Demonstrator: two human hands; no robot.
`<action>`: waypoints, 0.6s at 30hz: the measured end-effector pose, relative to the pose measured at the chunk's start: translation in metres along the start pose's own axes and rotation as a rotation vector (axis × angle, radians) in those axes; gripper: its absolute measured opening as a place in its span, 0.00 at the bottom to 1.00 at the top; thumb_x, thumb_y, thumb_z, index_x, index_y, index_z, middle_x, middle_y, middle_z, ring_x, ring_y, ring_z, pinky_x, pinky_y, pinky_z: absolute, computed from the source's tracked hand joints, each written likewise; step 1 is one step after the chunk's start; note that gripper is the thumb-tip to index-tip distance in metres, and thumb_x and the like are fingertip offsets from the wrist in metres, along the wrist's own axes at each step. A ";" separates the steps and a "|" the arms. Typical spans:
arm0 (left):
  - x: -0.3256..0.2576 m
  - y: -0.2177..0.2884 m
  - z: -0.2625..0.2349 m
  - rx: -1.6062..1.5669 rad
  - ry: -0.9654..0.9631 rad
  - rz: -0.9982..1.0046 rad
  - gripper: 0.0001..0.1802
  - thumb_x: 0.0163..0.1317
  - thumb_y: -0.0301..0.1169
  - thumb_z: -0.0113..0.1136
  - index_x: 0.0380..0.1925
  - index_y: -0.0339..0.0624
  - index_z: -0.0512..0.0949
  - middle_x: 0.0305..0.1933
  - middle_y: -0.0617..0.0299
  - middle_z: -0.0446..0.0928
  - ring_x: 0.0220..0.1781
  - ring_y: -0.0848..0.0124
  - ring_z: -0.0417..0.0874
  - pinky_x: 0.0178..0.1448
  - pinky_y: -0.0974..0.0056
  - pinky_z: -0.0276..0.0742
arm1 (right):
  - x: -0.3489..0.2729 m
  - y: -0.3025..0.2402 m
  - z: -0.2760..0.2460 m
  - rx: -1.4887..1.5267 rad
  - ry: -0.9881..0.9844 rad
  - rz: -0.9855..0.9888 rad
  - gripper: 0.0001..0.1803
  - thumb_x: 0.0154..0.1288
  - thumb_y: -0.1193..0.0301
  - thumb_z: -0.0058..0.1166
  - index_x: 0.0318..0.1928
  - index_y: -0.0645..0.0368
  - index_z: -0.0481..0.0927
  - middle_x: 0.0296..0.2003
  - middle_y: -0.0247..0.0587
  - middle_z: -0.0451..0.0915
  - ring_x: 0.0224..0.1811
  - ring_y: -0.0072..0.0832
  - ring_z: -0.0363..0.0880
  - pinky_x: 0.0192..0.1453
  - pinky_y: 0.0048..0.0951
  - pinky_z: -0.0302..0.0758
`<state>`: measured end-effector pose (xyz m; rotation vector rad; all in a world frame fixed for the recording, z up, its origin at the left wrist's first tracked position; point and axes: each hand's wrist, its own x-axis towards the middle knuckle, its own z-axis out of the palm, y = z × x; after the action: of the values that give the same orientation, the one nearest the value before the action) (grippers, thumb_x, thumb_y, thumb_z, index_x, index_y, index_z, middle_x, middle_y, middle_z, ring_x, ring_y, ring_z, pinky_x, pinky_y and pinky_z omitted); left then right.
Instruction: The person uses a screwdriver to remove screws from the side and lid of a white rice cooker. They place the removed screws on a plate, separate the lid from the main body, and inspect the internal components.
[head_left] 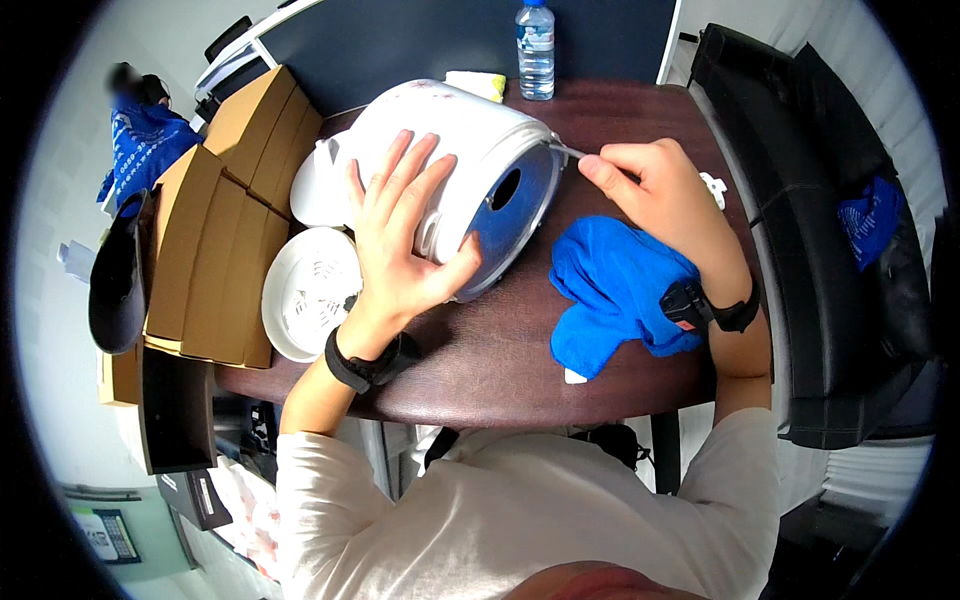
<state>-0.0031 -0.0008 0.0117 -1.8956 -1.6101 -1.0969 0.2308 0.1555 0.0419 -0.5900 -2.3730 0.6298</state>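
Note:
A white rounded appliance (445, 125), like a rice cooker, lies tipped on its side on the table. Its shiny metal end, with a dark hole, faces right and toward me. My left hand (405, 225) lies spread on its side, thumb at the rim of that end. At the upper rim, a thin grey strip-like piece (566, 150) reaches from the appliance to my right hand (640, 180), whose fingers pinch its end. Whether it is a tool or a part I cannot tell. Below that hand is a crumpled blue cloth (610, 290).
A white round vented cover (315, 295) sits left of the appliance. Cardboard boxes (215, 250) line the left edge. A water bottle (536, 55) stands at the back by a dark partition (400, 45). A black sofa (790, 220) is at right; another person (150, 140) is far left.

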 end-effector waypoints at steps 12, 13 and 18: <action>0.017 0.018 -0.044 0.133 -0.272 -0.048 0.42 0.41 0.48 0.72 0.59 0.45 0.73 0.56 0.48 0.68 0.59 0.48 0.67 0.68 0.37 0.56 | -0.008 -0.024 0.012 -0.071 -0.154 -0.099 0.20 0.68 0.59 0.60 0.24 0.60 0.79 0.17 0.52 0.74 0.19 0.48 0.75 0.24 0.42 0.67; 0.019 0.017 -0.043 0.150 -0.287 -0.015 0.44 0.41 0.49 0.71 0.61 0.45 0.72 0.58 0.46 0.67 0.63 0.46 0.66 0.68 0.37 0.58 | -0.008 -0.024 0.013 -0.074 -0.162 -0.091 0.20 0.68 0.59 0.59 0.23 0.60 0.79 0.17 0.52 0.74 0.20 0.49 0.76 0.25 0.43 0.67; 0.023 0.020 -0.036 0.206 -0.429 -0.047 0.49 0.43 0.49 0.68 0.68 0.44 0.67 0.74 0.45 0.60 0.78 0.38 0.52 0.70 0.22 0.43 | -0.008 -0.028 0.015 -0.093 -0.157 -0.094 0.19 0.67 0.63 0.60 0.24 0.63 0.78 0.17 0.52 0.72 0.17 0.43 0.72 0.23 0.38 0.65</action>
<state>0.0058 -0.0181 0.0549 -2.0530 -1.9154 -0.5326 0.2199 0.1252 0.0436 -0.4798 -2.5721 0.5446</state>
